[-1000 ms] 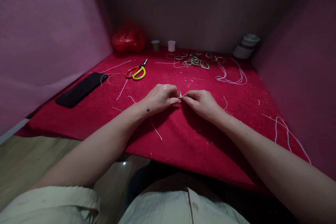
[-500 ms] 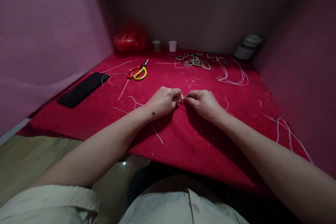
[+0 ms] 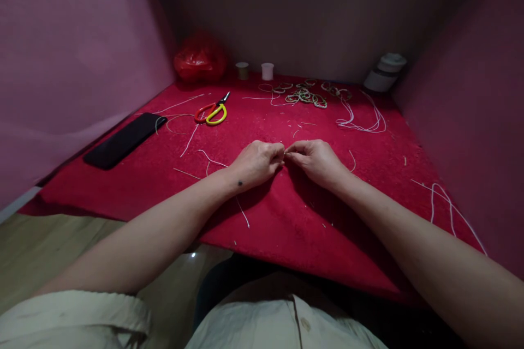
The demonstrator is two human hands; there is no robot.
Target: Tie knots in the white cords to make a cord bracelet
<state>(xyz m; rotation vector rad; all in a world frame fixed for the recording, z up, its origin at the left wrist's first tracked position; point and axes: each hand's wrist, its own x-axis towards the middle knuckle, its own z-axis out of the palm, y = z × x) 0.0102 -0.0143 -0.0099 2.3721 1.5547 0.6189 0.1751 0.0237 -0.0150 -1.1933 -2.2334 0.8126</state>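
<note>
My left hand (image 3: 257, 162) and my right hand (image 3: 316, 159) rest side by side on the red cloth (image 3: 286, 202) in the middle of the table. Their fingertips meet in a pinch at a tiny pale piece of thread or bead work (image 3: 284, 156), mostly hidden by the fingers. Both hands have their fingers curled shut. Loose white thread bits (image 3: 241, 211) lie on the cloth under my left wrist.
Red-and-yellow scissors (image 3: 212, 112) lie far left of centre, a black phone (image 3: 125, 140) at the left edge. Beaded loops (image 3: 305, 96) and white cords (image 3: 362, 120) lie at the back, with two small cups (image 3: 267, 71), a red bag (image 3: 200, 59) and a white jar (image 3: 385, 72). More cord (image 3: 446, 207) lies at right.
Both hands have sunk slightly toward the cloth and closed in, so the small pale piece seen sticking up between the fingertips is now almost hidden.
</note>
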